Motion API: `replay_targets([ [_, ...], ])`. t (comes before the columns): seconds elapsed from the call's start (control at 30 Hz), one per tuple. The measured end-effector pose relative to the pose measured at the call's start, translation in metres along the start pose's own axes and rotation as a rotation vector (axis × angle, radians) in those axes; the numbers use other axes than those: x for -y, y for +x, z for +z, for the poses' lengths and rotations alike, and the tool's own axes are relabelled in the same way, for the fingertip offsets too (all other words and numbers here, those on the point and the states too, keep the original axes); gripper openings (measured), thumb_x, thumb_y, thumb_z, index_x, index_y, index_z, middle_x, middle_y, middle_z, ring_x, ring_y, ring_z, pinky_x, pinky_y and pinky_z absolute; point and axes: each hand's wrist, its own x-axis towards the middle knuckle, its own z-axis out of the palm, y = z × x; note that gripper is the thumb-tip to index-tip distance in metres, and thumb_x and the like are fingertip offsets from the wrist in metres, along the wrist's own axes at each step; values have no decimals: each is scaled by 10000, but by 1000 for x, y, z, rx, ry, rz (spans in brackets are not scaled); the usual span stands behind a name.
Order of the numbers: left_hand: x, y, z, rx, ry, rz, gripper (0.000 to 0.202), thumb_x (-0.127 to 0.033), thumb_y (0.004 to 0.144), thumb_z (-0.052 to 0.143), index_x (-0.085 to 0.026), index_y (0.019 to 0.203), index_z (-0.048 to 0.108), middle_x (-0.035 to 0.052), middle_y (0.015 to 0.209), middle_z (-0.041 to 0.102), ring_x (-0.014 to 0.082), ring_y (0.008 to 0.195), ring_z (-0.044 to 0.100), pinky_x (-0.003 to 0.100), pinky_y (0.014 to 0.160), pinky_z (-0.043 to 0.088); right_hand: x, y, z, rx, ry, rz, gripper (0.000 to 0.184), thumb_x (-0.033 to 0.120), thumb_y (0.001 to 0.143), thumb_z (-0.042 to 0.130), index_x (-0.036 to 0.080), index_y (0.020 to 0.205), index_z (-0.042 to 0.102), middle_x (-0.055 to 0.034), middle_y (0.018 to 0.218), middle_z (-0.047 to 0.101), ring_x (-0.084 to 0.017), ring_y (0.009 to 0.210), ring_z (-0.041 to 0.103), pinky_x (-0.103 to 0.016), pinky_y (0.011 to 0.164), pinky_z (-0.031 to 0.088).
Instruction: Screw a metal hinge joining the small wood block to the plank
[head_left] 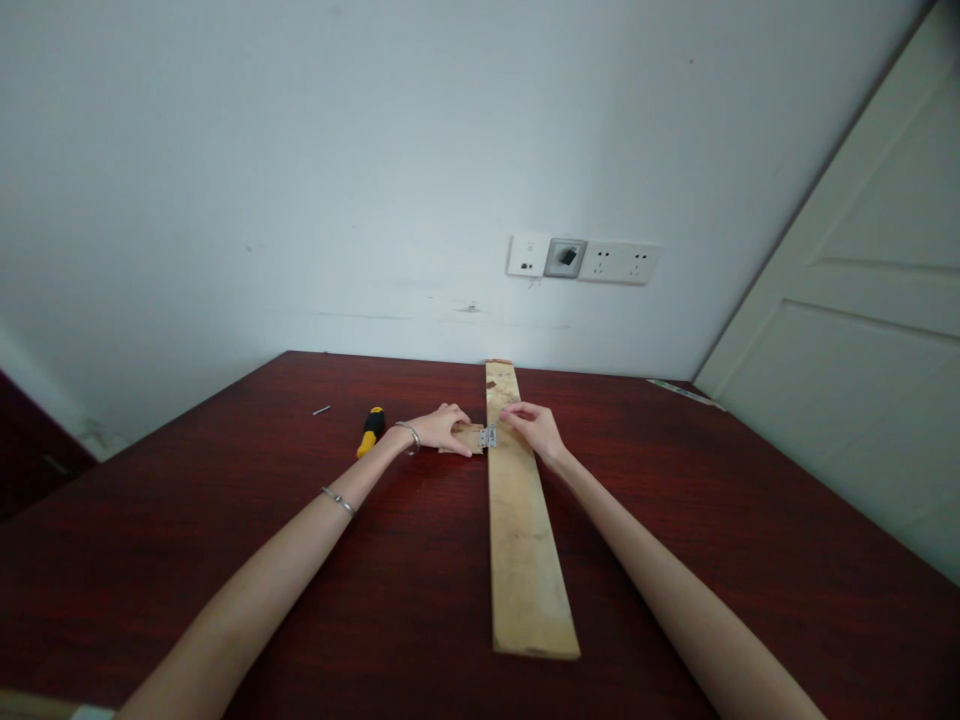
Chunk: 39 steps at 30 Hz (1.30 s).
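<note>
A long wooden plank (527,545) lies on the dark red table, its far end close to the wall. Against its left edge sits a small wooden block (474,441), and a metal hinge (488,437) spans the two pieces. My left hand (441,428) grips the block, thumb on the near side and fingers on the far side, which they partly hide. Above the plank, just right of the hinge, my right hand (536,425) has thumb and forefinger pinched together. Whatever is between those fingertips is too small to make out.
Left of my left hand lies a yellow and black screwdriver handle (371,432), with a thin metal piece (321,410) farther left. A flat strip (686,393) rests at the table's back right corner. Wall sockets (616,262) and a white door (862,300) stand beyond.
</note>
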Motion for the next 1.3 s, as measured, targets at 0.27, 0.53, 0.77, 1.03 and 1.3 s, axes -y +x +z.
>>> replay_targets([
  [0.27, -4, -1, -1, -13, 5, 15, 745, -614, 600, 697, -122, 1148, 594, 120, 1104, 530, 279, 1054, 475, 317, 895, 385, -3, 1, 1, 12, -9, -28, 244, 387, 624, 708, 163, 719, 706, -67, 820, 735, -219, 788, 672, -339, 769, 511],
  [0.53, -5, 0, 1, -22, 41, 36, 715, -641, 613, 690, -161, 1132, 583, 93, 1098, 522, 269, 1060, 465, 321, 902, 393, -8, 6, 7, 45, -80, -127, 245, 394, 674, 681, 161, 738, 719, -58, 809, 735, -208, 754, 661, -334, 753, 505],
  [0.77, -3, 2, 2, -25, 65, 46, 734, -640, 618, 697, -139, 1140, 573, 105, 1095, 515, 274, 1057, 465, 324, 894, 404, -10, 7, 18, 79, -171, -224, 170, 348, 711, 658, 197, 755, 724, -52, 887, 725, -219, 868, 647, -342, 788, 495],
  [1.03, -5, 1, 0, -24, 58, 47, 730, -644, 625, 689, -138, 1139, 573, 105, 1093, 513, 277, 1051, 467, 335, 893, 411, -13, 9, 20, 79, -286, -273, 95, 298, 707, 675, 218, 719, 725, -41, 850, 706, -223, 895, 614, -365, 838, 466],
  [1.3, -7, 0, -1, -21, 55, 46, 729, -648, 626, 689, -146, 1142, 573, 101, 1084, 512, 274, 1056, 458, 333, 899, 406, -16, 9, 20, 106, -351, -305, 101, 283, 725, 664, 211, 745, 733, -58, 883, 688, -221, 905, 600, -360, 840, 453],
])
